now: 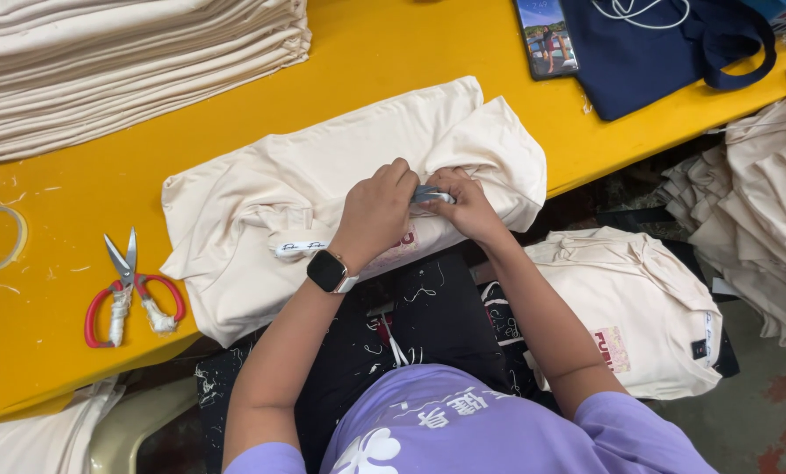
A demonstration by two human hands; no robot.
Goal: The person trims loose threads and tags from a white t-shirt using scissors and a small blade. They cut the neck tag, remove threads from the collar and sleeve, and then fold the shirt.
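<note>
The left hand, worn with a dark smartwatch at the wrist, is clenched on a fold of the cream garment, its knuckles turned up and its fingers pinched in towards the right hand. The right hand is closed around a small pale-handled tool, of which only a short silvery-blue part shows between the two hands (too little is seen to say what kind of tool it is). The cloth appears to be gathered and held taut between the hands so that one small spot is presented to the tool.

The cream garment is laid on the near edge of the yellow counter, partly draped over it towards the lap. It is soft, matt and wrinkled, bunched up at its right side; a white label strip is seen near its lower left, and a reddish print is partly hidden under the left wrist.

To the left on the counter, red-handled scissors are laid open, their handles wrapped in white cloth, with loose thread ends scattered around. At the far left a tall stack of folded cream cloth is kept. At the far right a phone and a navy bag are set. On the right, off the counter, a folded cream garment is laid on a dark surface, with a heap of cream garments beyond it.
</note>
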